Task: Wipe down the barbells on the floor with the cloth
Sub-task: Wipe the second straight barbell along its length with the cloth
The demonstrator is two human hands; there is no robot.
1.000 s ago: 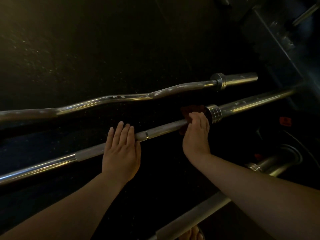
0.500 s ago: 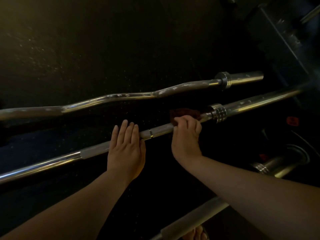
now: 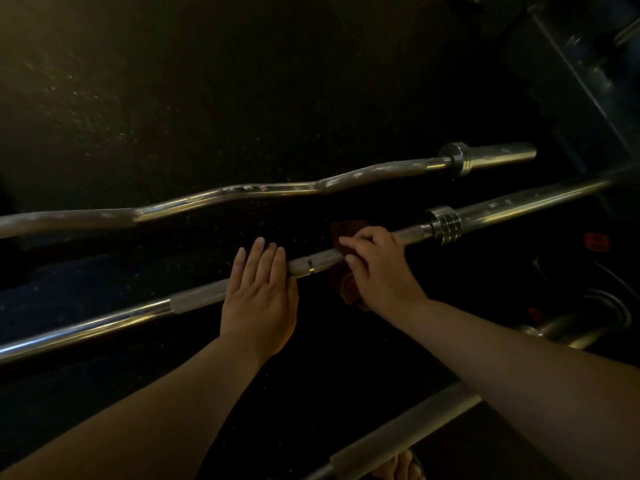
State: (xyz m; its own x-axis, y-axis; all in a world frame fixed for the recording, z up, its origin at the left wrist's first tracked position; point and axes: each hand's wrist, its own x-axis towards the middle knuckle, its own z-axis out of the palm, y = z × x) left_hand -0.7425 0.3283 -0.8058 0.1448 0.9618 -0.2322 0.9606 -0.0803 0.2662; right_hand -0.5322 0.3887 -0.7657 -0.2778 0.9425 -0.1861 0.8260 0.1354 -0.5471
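Left hand (image 3: 259, 299): palm down, fingers straight and together, resting across the straight barbell (image 3: 104, 322). Right hand (image 3: 377, 271): fingers curled over the cloth (image 3: 349, 289), gripping it on the same bar. Both forearms bare, reaching forward.

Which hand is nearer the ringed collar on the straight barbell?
Right. The right hand grips the cloth around the barbell just short of the collar; the left hand rests flat on the barbell farther from it.
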